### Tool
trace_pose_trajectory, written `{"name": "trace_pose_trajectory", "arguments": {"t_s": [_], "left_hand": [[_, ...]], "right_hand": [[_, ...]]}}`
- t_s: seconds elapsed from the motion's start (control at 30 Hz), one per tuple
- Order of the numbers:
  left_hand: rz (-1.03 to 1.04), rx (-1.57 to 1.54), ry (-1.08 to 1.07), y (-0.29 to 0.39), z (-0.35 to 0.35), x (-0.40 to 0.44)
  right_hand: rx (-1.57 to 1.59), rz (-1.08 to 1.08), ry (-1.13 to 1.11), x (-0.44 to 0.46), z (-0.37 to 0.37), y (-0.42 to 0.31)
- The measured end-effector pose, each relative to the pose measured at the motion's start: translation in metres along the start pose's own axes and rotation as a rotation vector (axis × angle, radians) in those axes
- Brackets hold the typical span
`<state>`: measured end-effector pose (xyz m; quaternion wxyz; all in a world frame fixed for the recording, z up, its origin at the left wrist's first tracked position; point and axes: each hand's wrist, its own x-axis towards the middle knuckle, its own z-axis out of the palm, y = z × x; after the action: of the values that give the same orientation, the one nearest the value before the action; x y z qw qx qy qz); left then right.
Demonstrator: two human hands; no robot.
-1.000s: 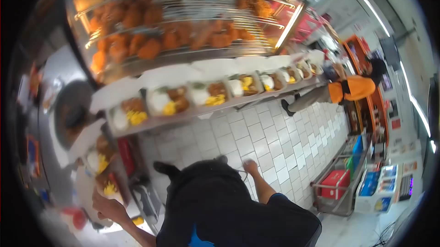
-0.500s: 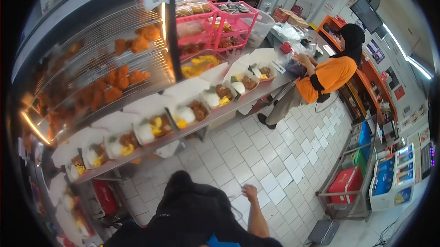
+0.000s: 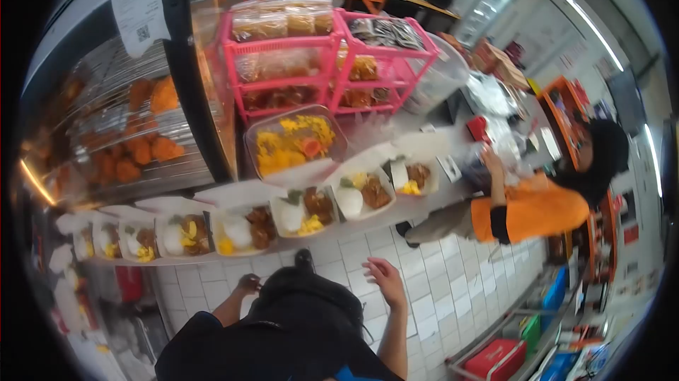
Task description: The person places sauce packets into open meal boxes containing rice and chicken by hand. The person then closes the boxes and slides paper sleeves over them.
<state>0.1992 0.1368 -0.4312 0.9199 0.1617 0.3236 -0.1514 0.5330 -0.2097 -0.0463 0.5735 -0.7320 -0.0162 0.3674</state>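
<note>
Tiled floor [image 3: 424, 275], long counter [image 3: 447, 194], open meal boxes [image 3: 308, 182] in a row

Counter: carries the meal boxes, lids raised toward the back; contents white rice [image 3: 350, 202], brown pieces [image 3: 375, 194], yellow pieces and some green leaf

Behind the row: clear tub [image 3: 252, 144] of yellow food [image 3: 279, 146]; just beyond it, pink racks [image 3: 283, 45] of packets; to the left, display case [image 3: 187, 70] with orange fried pieces [image 3: 127, 148] on wire shelves, printed sheet [image 3: 140, 6] at its corner

Right hand [image 3: 385, 282]: fingers spread wide, in view over the floor, apart from the meal boxes

Left hand [image 3: 247, 284]: beside the dark clothing, fingers loosely bent; too dim to tell whether it holds anything

Toward the counter's far end: co-worker [image 3: 530, 210] in orange top, one hand near clear plastic

Lower right: red box [image 3: 495, 358] within a metal frame
</note>
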Motion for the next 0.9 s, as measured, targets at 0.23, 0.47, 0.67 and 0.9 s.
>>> {"name": "trace_pose_trajectory", "arguments": {"t_s": [0.23, 0.47, 0.67, 0.9], "left_hand": [[0.243, 0.725, 0.522, -0.061, 0.087, 0.046], [0.571, 0.595, 1.092, -0.195, 0.191, 0.068], [0.276, 0.856, 1.350, -0.300, 0.293, 0.106], [0.322, 0.375, 1.436, -0.361, 0.348, 0.125]], "right_hand": [[-0.015, -0.175, -0.265, 0.056, -0.100, -0.129], [-0.274, -0.541, -0.687, 0.186, -0.132, -0.284], [-0.442, -0.821, -0.889, 0.296, 0.086, -0.347], [-1.312, -0.861, -0.023, 0.436, 0.241, -0.384]]}}
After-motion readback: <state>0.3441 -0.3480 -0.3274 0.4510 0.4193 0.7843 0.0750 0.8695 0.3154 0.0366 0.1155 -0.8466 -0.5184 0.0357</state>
